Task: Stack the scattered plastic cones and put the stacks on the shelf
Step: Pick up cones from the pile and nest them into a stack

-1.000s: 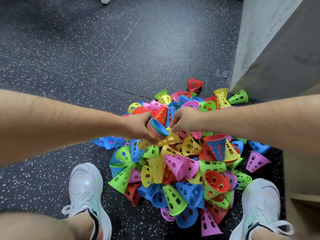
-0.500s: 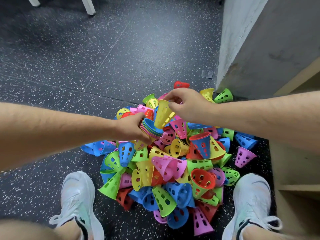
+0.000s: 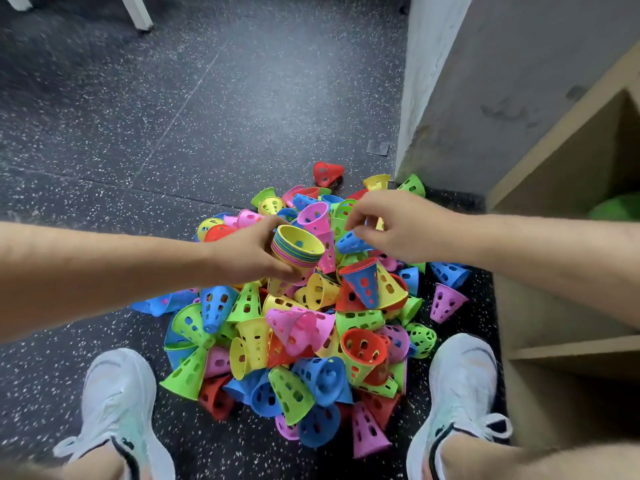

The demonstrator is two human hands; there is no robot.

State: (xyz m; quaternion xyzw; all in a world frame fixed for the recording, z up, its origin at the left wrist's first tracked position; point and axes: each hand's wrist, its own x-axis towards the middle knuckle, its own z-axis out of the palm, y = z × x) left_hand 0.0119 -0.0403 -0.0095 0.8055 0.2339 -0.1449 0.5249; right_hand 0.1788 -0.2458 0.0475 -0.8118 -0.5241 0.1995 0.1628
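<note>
**One more yellow cone on the stack, dozens left on the floor**

Half a second ago the right hand point(image 3: 398, 226) carried a yellow perforated plastic cone point(image 3: 300, 239). That cone now sits nested as the top layer of the stack of coloured plastic cones point(image 3: 294, 262), which the left hand point(image 3: 249, 254) grips round its side, just above the heap.

The right hand has let go and moved on. Its curled fingers hover at a blue perforated plastic cone point(image 3: 349, 243) near the top of the heap. Whether they have pinched it yet cannot be told.

So the stack has grown by one, and by my reading the next pick is already under way. The heap of loose coloured plastic cones point(image 3: 304, 341) on the dark speckled floor point(image 3: 173, 133) is large, so stacking looks far from done.

At the right stands the pale wooden shelf point(image 3: 571, 348). Its upper compartment holds something green point(image 3: 616, 207), too blurred to name.
</note>
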